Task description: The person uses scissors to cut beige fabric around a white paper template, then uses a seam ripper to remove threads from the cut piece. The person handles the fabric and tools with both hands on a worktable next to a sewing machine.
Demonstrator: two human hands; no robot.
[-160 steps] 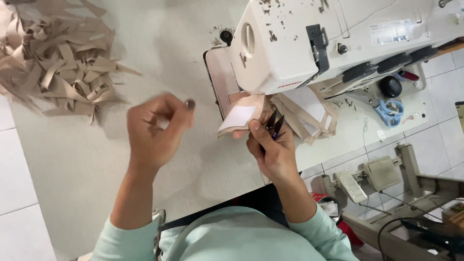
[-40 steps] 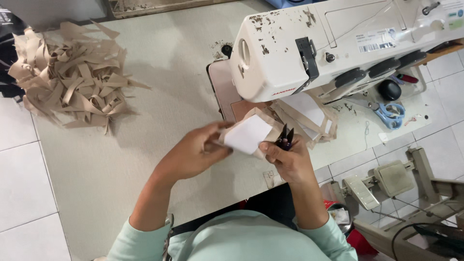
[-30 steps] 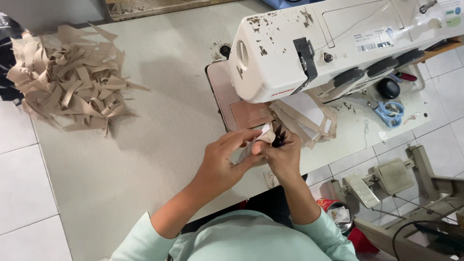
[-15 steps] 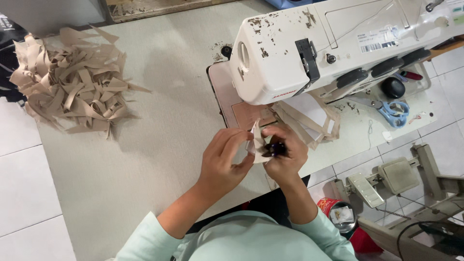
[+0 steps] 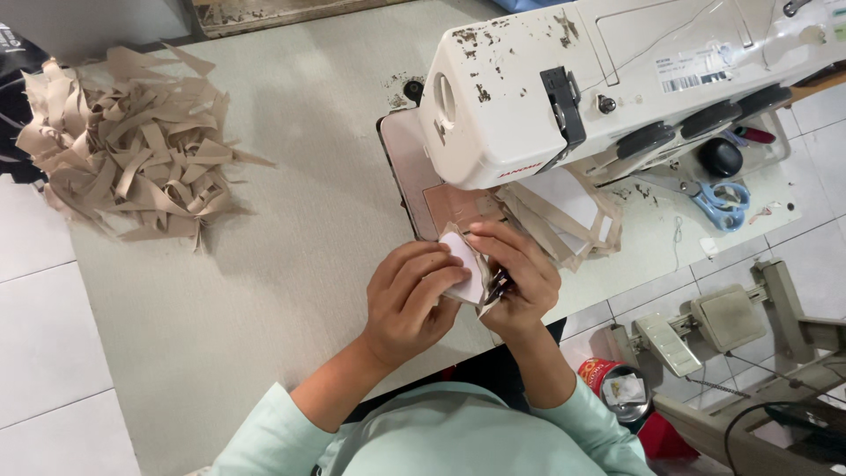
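Item: small white fabric piece [image 5: 462, 270], folded, with a beige edge on its right side. It is held just above the front edge of the bench [image 5: 291, 264], directly before the sewing machine [image 5: 617, 79] and near its needle plate [image 5: 441, 198]. Its long axis is seen to run roughly from the machine toward the person, tilted slightly; the white face is turned up to the camera. It is judged to be kept close to the needle area so that it can be handled within short reach.

Left hand [image 5: 407, 300]: grip closed on the fabric piece, fingers curled over its left and lower edge, thumb beneath; the piece is steadied from this side.

Right hand [image 5: 518, 284]: grip closed on the right edge of the piece, fingers laid across its top. A small dark tool [image 5: 499, 284] is also lodged in this hand; its kind cannot be told.

Surroundings:
- Heap of beige strips [image 5: 132, 159], piled at the far left of the bench, well apart from the hands.
- Stack of beige-bordered pieces [image 5: 564, 211], set under the machine arm, just beside the right hand.
- Blue-handled scissors [image 5: 718, 201], laid at the right, behind the machine.
- Black round knob-like object [image 5: 720, 157], near the scissors.
- Pedal assembly [image 5: 696, 326], on the tiled floor below.
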